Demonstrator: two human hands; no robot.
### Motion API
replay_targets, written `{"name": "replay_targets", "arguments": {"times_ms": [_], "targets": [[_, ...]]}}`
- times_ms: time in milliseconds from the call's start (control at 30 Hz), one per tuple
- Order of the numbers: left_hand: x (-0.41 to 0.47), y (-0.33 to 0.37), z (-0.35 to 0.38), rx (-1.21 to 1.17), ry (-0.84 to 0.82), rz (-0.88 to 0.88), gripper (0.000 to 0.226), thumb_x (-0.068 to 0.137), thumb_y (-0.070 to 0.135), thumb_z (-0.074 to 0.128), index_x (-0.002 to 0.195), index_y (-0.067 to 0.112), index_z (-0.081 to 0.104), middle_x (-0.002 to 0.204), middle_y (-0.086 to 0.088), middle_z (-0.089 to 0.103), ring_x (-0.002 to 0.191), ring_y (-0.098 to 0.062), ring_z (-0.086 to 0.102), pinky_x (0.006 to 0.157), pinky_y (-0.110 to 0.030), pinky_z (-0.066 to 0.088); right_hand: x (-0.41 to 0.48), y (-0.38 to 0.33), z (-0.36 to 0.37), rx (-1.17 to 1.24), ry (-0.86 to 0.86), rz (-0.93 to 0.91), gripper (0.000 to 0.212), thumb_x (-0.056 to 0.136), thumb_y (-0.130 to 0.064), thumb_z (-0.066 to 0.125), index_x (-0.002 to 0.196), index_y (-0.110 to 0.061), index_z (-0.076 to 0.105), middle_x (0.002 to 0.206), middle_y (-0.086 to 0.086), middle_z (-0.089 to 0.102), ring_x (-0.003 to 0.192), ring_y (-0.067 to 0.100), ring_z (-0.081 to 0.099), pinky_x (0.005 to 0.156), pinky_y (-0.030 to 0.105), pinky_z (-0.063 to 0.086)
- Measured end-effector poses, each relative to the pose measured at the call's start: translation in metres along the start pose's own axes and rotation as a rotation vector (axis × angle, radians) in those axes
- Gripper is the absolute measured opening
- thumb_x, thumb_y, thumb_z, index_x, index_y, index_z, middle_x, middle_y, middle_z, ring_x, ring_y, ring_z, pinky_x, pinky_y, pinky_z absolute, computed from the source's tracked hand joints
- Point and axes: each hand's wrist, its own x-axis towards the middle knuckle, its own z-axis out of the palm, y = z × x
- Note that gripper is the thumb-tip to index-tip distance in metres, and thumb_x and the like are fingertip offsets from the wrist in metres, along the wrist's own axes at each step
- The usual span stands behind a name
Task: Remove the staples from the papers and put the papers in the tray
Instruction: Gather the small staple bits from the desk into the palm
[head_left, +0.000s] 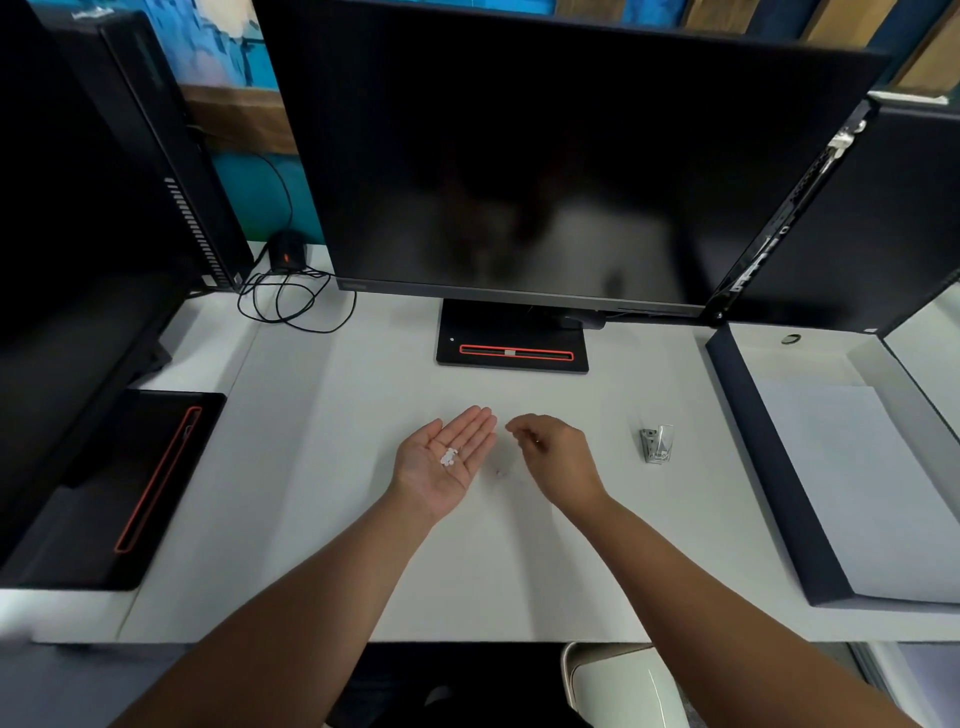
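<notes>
My left hand (447, 460) lies palm up over the white desk with straight fingers, and a few small white scraps (449, 456) rest in its palm. Just to its right, my right hand (553, 454) hovers with its fingers loosely curled; whether it pinches anything is too small to tell. A metal staple remover (656, 443) lies on the desk further right, apart from both hands. The dark-walled tray (769, 467) stands at the right edge with white papers (862, 493) lying flat inside it.
A large dark monitor (545, 156) on a black stand (514, 343) fills the back. A second monitor base (145, 483) sits at the left, with a mouse (285, 250) and coiled cable behind. A tiny dark speck (500, 472) lies between my hands.
</notes>
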Motion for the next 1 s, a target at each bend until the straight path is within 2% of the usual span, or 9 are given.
{"name": "replay_targets", "arguments": {"times_ms": [100, 167, 367, 467, 700, 833, 933, 1000], "targets": [[0.000, 0.005, 0.000, 0.001, -0.005, 0.009, 0.046, 0.101, 0.021, 0.029, 0.112, -0.010, 0.061, 0.116, -0.024, 0.066, 0.100, -0.034, 0.069, 0.093, -0.041, 0.050, -0.005, 0.017, 0.004, -0.115, -0.058, 0.001, 0.030, 0.092, 0.002, 0.046, 0.111, -0.006, 0.068, 0.116, 0.008, 0.068, 0.108, 0.021, 0.062, 0.092, 0.016, 0.038], [-0.001, 0.006, 0.002, -0.003, -0.009, 0.013, 0.045, 0.101, 0.021, 0.029, 0.112, -0.010, 0.061, 0.115, -0.024, 0.067, 0.104, -0.033, 0.066, 0.093, -0.041, 0.050, -0.009, 0.026, 0.010, -0.191, -0.130, -0.042, 0.036, 0.090, 0.005, 0.043, 0.114, -0.008, 0.067, 0.119, 0.007, 0.067, 0.110, 0.021, 0.061, 0.094, 0.017, 0.038], [-0.003, 0.007, 0.003, -0.008, -0.018, 0.003, 0.045, 0.101, 0.021, 0.030, 0.113, -0.011, 0.060, 0.116, -0.024, 0.066, 0.111, -0.033, 0.061, 0.096, -0.041, 0.047, -0.019, 0.036, 0.026, -0.326, -0.264, -0.318, 0.050, 0.075, 0.015, 0.048, 0.118, -0.006, 0.064, 0.117, 0.011, 0.066, 0.107, 0.031, 0.061, 0.096, 0.033, 0.047], [-0.003, 0.008, 0.002, -0.008, -0.014, 0.006, 0.045, 0.101, 0.021, 0.031, 0.112, -0.011, 0.061, 0.116, -0.024, 0.066, 0.111, -0.033, 0.062, 0.094, -0.041, 0.048, -0.029, 0.040, 0.024, -0.376, -0.258, -0.359, 0.052, 0.072, 0.016, 0.051, 0.118, -0.005, 0.064, 0.116, 0.012, 0.067, 0.106, 0.031, 0.061, 0.092, 0.034, 0.051], [-0.001, 0.007, 0.000, -0.010, -0.023, 0.004, 0.046, 0.101, 0.021, 0.029, 0.114, -0.010, 0.060, 0.115, -0.023, 0.067, 0.111, -0.033, 0.062, 0.095, -0.041, 0.048, -0.021, 0.041, 0.020, -0.381, -0.141, -0.212, 0.047, 0.079, 0.012, 0.044, 0.121, -0.002, 0.060, 0.114, 0.013, 0.063, 0.105, 0.032, 0.057, 0.089, 0.033, 0.049], [-0.001, 0.004, 0.002, -0.003, -0.028, 0.000, 0.046, 0.101, 0.021, 0.029, 0.115, -0.010, 0.059, 0.117, -0.023, 0.066, 0.111, -0.033, 0.062, 0.095, -0.041, 0.048, -0.025, 0.042, 0.024, -0.444, -0.176, -0.186, 0.045, 0.076, 0.013, 0.041, 0.113, -0.001, 0.062, 0.106, 0.013, 0.062, 0.098, 0.033, 0.055, 0.083, 0.034, 0.048], [-0.002, 0.005, 0.003, -0.002, -0.031, 0.001, 0.045, 0.101, 0.021, 0.029, 0.114, -0.010, 0.060, 0.117, -0.023, 0.066, 0.111, -0.033, 0.063, 0.095, -0.041, 0.049, -0.028, 0.042, 0.024, -0.372, -0.223, -0.194, 0.046, 0.080, 0.011, 0.041, 0.117, -0.004, 0.063, 0.111, 0.011, 0.064, 0.101, 0.030, 0.056, 0.087, 0.031, 0.047], [-0.001, 0.006, 0.002, 0.002, -0.030, 0.003, 0.046, 0.101, 0.022, 0.029, 0.114, -0.009, 0.060, 0.117, -0.023, 0.066, 0.107, -0.033, 0.065, 0.093, -0.041, 0.050, -0.028, 0.042, 0.019, -0.288, -0.183, -0.095, 0.038, 0.084, 0.007, 0.043, 0.112, -0.006, 0.066, 0.105, 0.009, 0.066, 0.097, 0.027, 0.058, 0.083, 0.030, 0.047]]}}
